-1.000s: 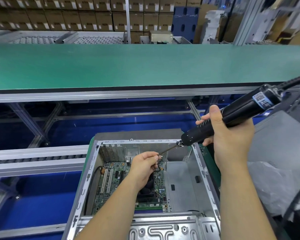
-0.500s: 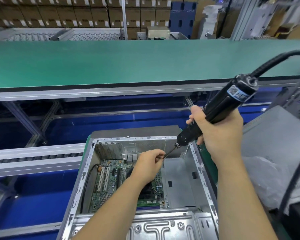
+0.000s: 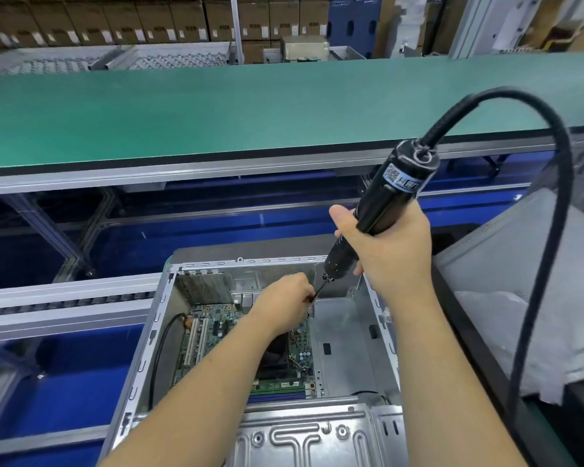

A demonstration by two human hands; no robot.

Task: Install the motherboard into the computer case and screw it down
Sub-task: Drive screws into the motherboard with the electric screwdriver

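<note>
Since a second ago the screwdriver tips steeper in the right hand's wrapped fingers. Left hand pinches its bit. Centre-frame, the motherboard lies inside the case; stiff, fragile, so handle it by the edges.

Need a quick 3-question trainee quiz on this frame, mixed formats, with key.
1. True or false: the green motherboard already lies inside the open silver metal computer case.
2. Multiple choice: the right hand holds its grip on (A) a loose cable, (B) the black corded electric screwdriver, (C) the case wall.
3. Fill in: the left hand pinches the screwdriver's thin ____ to steady it over the board's far right corner.

Key: 1 true; 2 B; 3 bit.
</note>
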